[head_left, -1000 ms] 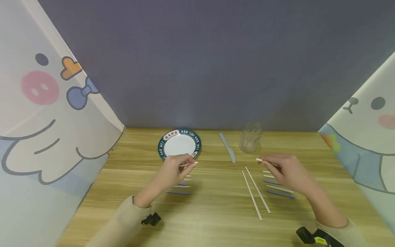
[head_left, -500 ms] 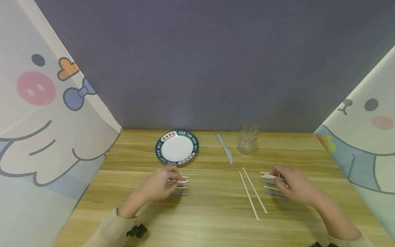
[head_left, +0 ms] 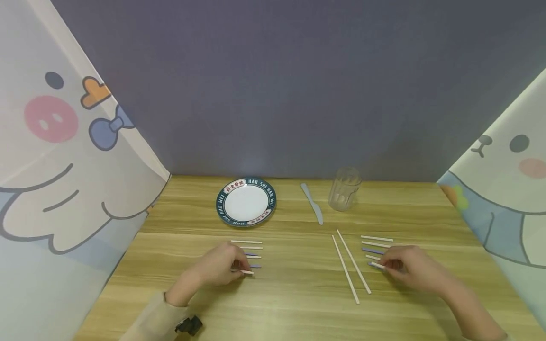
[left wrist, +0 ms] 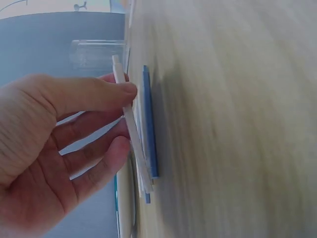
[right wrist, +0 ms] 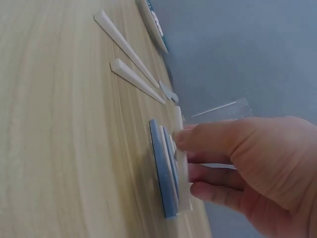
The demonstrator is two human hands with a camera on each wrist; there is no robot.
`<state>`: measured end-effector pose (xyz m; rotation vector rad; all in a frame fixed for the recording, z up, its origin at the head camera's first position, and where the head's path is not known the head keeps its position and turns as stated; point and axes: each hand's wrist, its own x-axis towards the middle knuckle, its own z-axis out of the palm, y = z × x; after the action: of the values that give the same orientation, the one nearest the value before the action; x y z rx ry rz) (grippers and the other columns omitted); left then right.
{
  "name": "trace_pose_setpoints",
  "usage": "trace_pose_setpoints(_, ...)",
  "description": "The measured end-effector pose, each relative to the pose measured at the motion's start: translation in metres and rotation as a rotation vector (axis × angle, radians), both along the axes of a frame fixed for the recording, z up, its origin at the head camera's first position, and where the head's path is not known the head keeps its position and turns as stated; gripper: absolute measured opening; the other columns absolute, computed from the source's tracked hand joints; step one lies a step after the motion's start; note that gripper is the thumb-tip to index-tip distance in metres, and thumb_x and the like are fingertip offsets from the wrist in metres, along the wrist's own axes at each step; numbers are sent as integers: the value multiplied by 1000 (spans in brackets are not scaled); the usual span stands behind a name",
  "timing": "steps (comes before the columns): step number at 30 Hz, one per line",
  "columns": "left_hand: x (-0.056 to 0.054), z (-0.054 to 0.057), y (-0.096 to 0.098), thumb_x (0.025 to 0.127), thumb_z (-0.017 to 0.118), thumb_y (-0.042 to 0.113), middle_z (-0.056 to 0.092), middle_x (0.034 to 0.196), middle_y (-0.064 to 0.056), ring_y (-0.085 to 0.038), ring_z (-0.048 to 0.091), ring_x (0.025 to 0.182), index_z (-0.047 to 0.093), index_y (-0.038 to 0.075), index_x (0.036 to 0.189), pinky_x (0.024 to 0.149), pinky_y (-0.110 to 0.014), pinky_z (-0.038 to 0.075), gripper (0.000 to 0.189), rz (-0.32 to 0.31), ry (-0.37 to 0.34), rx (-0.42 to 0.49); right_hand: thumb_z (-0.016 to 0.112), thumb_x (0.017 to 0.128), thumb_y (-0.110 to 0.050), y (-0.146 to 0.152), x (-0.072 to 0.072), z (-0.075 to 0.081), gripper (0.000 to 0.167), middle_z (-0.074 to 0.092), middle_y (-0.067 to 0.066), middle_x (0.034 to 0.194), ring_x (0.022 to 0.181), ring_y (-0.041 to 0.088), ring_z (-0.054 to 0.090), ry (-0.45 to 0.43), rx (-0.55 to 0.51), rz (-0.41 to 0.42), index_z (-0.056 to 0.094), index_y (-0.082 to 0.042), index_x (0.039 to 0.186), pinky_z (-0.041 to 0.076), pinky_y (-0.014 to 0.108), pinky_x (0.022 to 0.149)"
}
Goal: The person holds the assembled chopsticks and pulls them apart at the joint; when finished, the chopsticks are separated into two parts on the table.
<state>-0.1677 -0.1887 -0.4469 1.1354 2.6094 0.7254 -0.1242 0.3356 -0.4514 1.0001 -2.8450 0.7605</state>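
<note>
My left hand (head_left: 222, 265) pinches a short white stick (left wrist: 133, 130) between thumb and fingers. It is just over the near end of the left row, where a blue stick (left wrist: 150, 131) lies below it. My right hand (head_left: 413, 267) likewise pinches a white stick (right wrist: 182, 183) above the near end of the right row, beside another blue stick (right wrist: 162, 173). Each row has several white and blue sticks lying roughly parallel, among them a white stick (head_left: 246, 242) at the left row's far end and a white stick (head_left: 377, 238) at the right's. My hands partly cover both rows.
Between the rows lie two long white chopsticks (head_left: 344, 267), set slightly slanted. Farther back are a green-rimmed plate (head_left: 221, 210), a pale knife (head_left: 313, 204) and a clear glass (head_left: 343, 189). A grey partition (head_left: 273, 94) closes off the wooden table's far edge.
Both hands have come down toward the near side, each carrying its white stick from the far part of its row to the near end. The far sticks of both rows are uncovered now.
</note>
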Motion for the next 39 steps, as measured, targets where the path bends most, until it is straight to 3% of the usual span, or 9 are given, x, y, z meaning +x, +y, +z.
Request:
trace_pose_setpoints(10, -2, -6, 0, 87, 84, 2, 71, 80, 9, 4, 54, 69, 84, 14, 88, 61, -14, 49, 12, 11, 3, -16, 89, 80, -2, 5, 1, -5, 21, 71, -14, 84, 74, -13, 53, -40, 41, 47, 78, -18, 90, 49, 18, 55)
trace_pose_setpoints(20, -13, -11, -1, 87, 83, 0, 77, 88, 2, -3, 64, 81, 83, 13, 91, 70, -19, 56, 13, 85, 67, -21, 88, 81, -3, 4, 2, -6, 19, 66, -16, 81, 70, -11, 51, -46, 110, -70, 76, -17, 88, 49, 20, 56)
trace_pose_setpoints(25, -18, -10, 3, 87, 85, 7, 75, 90, 4, -2, 65, 81, 83, 13, 95, 71, -20, 57, 10, 86, 61, -20, 91, 78, -5, -4, 5, -5, 23, 63, -19, 80, 70, -12, 49, 69, 94, -123, 75, -16, 90, 48, 19, 55)
trace_pose_setpoints(29, -24, -2, 18, 88, 86, 11, 77, 98, 1, -7, 69, 85, 83, 9, 104, 76, -21, 60, 16, 59, 93, 15, 92, 76, -5, -16, 7, 0, 24, 61, -21, 79, 70, -12, 49, 192, 81, -190, 78, -14, 94, 47, 18, 55)
trace_pose_setpoints(31, -28, 3, 30, 89, 85, 10, 79, 103, -2, -11, 71, 86, 82, 7, 108, 77, -22, 60, 19, 32, 131, 37, 91, 77, -5, -24, 8, 4, 23, 63, -20, 81, 71, -12, 50, 209, 66, -214, 78, -13, 94, 49, 18, 56)
trace_pose_setpoints(39, -44, 20, 95, 93, 81, 13, 81, 107, -1, -15, 72, 91, 81, 11, 117, 81, -23, 59, 24, -30, 222, 62, 84, 84, -4, -58, 16, 13, 15, 69, -13, 81, 71, -10, 55, 91, 16, -273, 79, -8, 96, 54, 17, 59)
